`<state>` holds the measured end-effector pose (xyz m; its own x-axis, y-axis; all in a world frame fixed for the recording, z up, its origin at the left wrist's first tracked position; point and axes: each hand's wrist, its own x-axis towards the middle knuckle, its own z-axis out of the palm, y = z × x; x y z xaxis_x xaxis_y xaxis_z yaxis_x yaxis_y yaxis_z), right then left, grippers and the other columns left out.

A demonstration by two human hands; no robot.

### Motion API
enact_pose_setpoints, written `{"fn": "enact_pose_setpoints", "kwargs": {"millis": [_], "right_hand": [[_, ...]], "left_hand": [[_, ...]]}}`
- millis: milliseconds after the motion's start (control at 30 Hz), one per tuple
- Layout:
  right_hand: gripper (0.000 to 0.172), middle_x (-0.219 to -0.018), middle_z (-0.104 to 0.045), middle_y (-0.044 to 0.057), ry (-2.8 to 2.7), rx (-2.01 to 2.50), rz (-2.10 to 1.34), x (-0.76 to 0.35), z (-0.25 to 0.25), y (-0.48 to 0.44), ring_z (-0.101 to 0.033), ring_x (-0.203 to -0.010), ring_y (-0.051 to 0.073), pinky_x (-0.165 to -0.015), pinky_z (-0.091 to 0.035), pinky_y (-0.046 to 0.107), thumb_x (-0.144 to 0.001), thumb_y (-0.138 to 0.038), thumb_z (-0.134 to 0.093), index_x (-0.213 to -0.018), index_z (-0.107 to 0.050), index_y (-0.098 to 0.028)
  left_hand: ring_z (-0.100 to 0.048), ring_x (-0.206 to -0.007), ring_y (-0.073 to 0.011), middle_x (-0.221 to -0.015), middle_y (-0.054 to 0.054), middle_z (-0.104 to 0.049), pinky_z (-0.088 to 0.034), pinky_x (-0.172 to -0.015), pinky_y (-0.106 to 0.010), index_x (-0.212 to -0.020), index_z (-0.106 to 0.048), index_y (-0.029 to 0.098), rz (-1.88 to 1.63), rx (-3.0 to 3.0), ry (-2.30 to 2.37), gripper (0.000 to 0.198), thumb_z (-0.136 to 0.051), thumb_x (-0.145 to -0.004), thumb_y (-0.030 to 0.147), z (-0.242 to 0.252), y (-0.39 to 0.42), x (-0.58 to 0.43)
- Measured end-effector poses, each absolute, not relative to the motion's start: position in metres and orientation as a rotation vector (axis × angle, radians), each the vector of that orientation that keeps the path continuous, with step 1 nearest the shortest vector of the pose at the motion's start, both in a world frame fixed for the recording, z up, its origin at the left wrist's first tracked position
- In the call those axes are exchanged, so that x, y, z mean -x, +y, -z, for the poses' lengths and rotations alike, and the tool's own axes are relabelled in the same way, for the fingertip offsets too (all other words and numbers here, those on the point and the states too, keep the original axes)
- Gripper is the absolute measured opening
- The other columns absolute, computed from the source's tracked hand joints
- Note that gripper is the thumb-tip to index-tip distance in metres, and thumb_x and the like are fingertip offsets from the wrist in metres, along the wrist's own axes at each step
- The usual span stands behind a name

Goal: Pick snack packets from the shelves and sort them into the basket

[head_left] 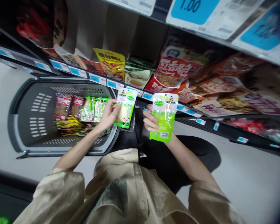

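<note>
Big price tag (193,9): is showing "1.00" on blue.
Price tag at far right (262,32): is starting with "1.0", the last digit blurring.
Yellow pouch (110,63): is carrying four large Chinese characters, ending "鸭心", with "DUCKHEART" running beneath, its first letter blurring.
Red pouch (172,70): is bearing "豆香脆" in large white characters.
Panda packet (126,109): is displaying Chinese print too small for sure reading.
Packet with code block (163,116): is presenting lines of print too fine for reading.
Small shelf tags (94,77): are holding figures too blurred for certainty.
</note>
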<state>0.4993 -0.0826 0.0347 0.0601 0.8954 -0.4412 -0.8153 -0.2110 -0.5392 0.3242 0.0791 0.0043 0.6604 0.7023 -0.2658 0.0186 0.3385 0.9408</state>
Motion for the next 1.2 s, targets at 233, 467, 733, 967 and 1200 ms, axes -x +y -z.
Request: {"fn": "enact_pose_setpoints", "kwargs": {"millis": [233, 467, 733, 967, 1200], "right_hand": [[0.046, -0.055, -0.023, -0.011, -0.110, 1.036, -1.445, -0.501, -0.034, -0.078, -0.008, -0.045, 0.009, -0.041, -0.007, 0.021, -0.084, -0.057, -0.064, -0.073, -0.032, -0.027], [0.027, -0.074, -0.060, -0.003, -0.125, 1.261, -1.131, -0.486, -0.032, -0.064, -0.051, -0.065, 0.013, -0.057, -0.045, 0.025, -0.070, -0.042, -0.084, -0.082, -0.067, -0.024], [0.034, -0.075, -0.068, -0.004, -0.003, 1.330, -0.878, -0.473, -0.007, -0.062, -0.061, -0.076, 0.014, -0.078, -0.052, 0.029, -0.059, -0.041, -0.092, -0.068, -0.065, -0.023], [0.038, -0.075, -0.066, -0.006, 0.048, 1.217, -0.874, -0.462, -0.005, -0.060, -0.060, -0.073, 0.011, -0.077, -0.050, 0.026, -0.061, -0.038, -0.094, -0.071, -0.061, -0.021], [0.048, -0.078, -0.066, -0.006, 0.023, 1.271, -0.906, -0.453, -0.005, -0.062, -0.063, -0.076, 0.013, -0.077, -0.053, 0.028, -0.061, -0.046, -0.095, -0.079, -0.057, -0.023]], "left_hand": [[-0.057, -0.065, -0.0091, -0.075, 0.007, -0.063, -0.040, -0.058, -0.017, -0.103, -0.052, 0.024, -0.495, -1.103, 0.746, 0.036, -0.078, -0.078, 0.023, -0.006, 0.080, -0.323], [-0.065, -0.076, -0.0134, -0.094, 0.004, -0.070, -0.049, -0.064, -0.021, -0.115, -0.055, 0.026, -0.279, -0.874, 0.668, 0.049, -0.077, -0.071, 0.021, -0.013, 0.060, -0.324], [-0.069, -0.097, -0.0183, -0.109, 0.002, -0.072, -0.058, -0.077, -0.027, -0.116, -0.059, 0.027, -0.209, -0.766, 0.589, 0.048, -0.082, -0.074, 0.020, -0.018, 0.050, -0.323], [-0.070, -0.104, -0.0214, -0.118, -0.003, -0.071, -0.060, -0.084, -0.031, -0.126, -0.058, 0.027, -0.151, -0.818, 0.536, 0.055, -0.087, -0.079, 0.032, -0.011, 0.037, -0.323], [-0.066, -0.119, -0.0287, -0.134, -0.012, -0.064, -0.055, -0.104, -0.041, -0.141, -0.049, 0.020, -0.203, -1.105, 0.526, 0.087, -0.096, -0.069, 0.034, 0.011, 0.031, -0.324]]}}
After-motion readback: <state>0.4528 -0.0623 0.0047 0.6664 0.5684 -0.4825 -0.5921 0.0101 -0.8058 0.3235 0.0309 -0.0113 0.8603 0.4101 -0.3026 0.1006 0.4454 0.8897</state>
